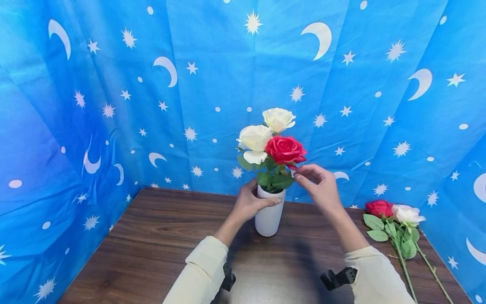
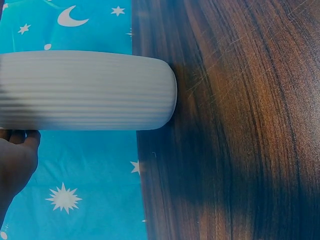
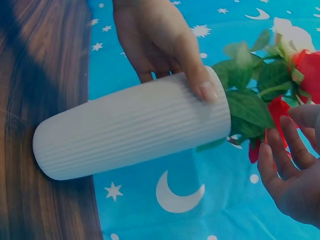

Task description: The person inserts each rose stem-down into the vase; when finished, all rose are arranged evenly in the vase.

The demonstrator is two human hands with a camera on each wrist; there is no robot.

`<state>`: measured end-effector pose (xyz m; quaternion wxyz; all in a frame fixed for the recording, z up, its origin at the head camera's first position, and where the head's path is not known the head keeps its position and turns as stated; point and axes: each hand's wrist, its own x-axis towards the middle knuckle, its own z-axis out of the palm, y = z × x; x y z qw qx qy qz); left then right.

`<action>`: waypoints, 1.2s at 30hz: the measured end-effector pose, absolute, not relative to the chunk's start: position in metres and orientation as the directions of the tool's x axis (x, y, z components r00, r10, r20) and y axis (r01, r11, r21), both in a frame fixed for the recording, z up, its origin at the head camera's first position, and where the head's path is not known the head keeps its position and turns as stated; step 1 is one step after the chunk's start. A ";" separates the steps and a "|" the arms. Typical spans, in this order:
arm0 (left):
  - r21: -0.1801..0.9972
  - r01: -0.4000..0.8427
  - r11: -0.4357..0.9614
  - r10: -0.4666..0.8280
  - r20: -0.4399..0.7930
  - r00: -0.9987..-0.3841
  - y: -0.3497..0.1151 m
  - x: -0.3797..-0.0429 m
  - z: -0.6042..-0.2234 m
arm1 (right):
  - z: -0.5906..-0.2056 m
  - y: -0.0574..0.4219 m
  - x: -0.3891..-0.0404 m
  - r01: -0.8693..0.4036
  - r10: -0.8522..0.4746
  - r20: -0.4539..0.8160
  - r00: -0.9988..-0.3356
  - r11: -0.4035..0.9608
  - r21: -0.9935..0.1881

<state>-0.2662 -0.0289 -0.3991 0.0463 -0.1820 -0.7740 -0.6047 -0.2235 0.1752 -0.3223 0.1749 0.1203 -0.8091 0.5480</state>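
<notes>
A white ribbed vase (image 1: 268, 217) stands upright on the wooden table. It holds two cream roses (image 1: 255, 138) and a red rose (image 1: 285, 149) with green leaves (image 1: 282, 181). My left hand (image 1: 250, 204) grips the vase near its rim, thumb across the front; in the right wrist view the thumb (image 3: 202, 87) lies along the ribs. Beside the red rose, my right hand (image 1: 320, 185) has its thumb and index finger close to the lower petals. Its fingers look loosely bent in the right wrist view; whether they touch a petal is hard to tell.
Another red rose (image 1: 379, 208) and a white rose (image 1: 408, 214) lie at the table's right side, their stems pointing toward the front. A blue cloth (image 1: 212, 76) with moons and stars hangs behind the table (image 1: 152, 249) and along both sides.
</notes>
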 end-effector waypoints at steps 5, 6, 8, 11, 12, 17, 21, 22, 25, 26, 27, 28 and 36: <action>0.921 0.333 0.205 0.219 0.288 -0.932 -0.029 -0.266 -0.399 | -0.321 0.189 -0.214 -0.385 0.007 0.418 -0.908 0.381 -0.841; 0.921 0.334 0.201 0.219 0.290 -0.932 -0.029 -0.266 -0.399 | -0.321 0.192 -0.212 -0.392 0.008 0.426 -0.905 0.376 -0.839; 0.923 0.331 0.195 0.219 0.287 -0.932 -0.029 -0.266 -0.399 | -0.322 0.197 -0.210 -0.408 0.005 0.441 -0.897 0.372 -0.834; 0.926 0.330 0.186 0.221 0.287 -0.932 -0.028 -0.265 -0.399 | -0.324 0.205 -0.206 -0.429 0.002 0.459 -0.888 0.353 -0.832; 0.926 0.329 0.185 0.220 0.287 -0.932 -0.028 -0.265 -0.399 | -0.324 0.207 -0.205 -0.433 -0.001 0.462 -0.887 0.349 -0.831; 0.928 0.328 0.177 0.217 0.288 -0.933 -0.028 -0.264 -0.400 | -0.327 0.220 -0.201 -0.455 -0.017 0.476 -0.879 0.329 -0.828; 0.926 0.331 0.180 0.219 0.291 -0.931 -0.029 -0.265 -0.399 | -0.326 0.232 -0.199 -0.482 -0.013 0.492 -0.871 0.220 -0.848; 0.926 0.331 0.184 0.218 0.290 -0.932 -0.029 -0.265 -0.399 | -0.326 0.235 -0.198 -0.487 -0.011 0.494 -0.870 0.190 -0.853; 0.922 0.336 0.192 0.217 0.294 -0.931 -0.030 -0.265 -0.398 | -0.324 0.245 -0.197 -0.490 0.007 0.493 -0.870 0.102 -0.866; 0.922 0.337 0.193 0.217 0.295 -0.931 -0.030 -0.265 -0.398 | -0.323 0.248 -0.195 -0.487 0.016 0.490 -0.872 0.091 -0.869; 0.922 0.337 0.189 0.216 0.295 -0.931 -0.030 -0.265 -0.398 | -0.323 0.251 -0.195 -0.487 0.026 0.490 -0.871 0.082 -0.870; 0.924 0.335 0.185 0.218 0.294 -0.931 -0.030 -0.265 -0.398 | -0.322 0.255 -0.193 -0.488 0.038 0.491 -0.870 0.072 -0.870; 0.925 0.339 0.175 0.227 0.297 -0.928 -0.029 -0.265 -0.398 | -0.329 0.284 -0.187 -0.494 0.079 0.493 -0.866 0.011 -0.869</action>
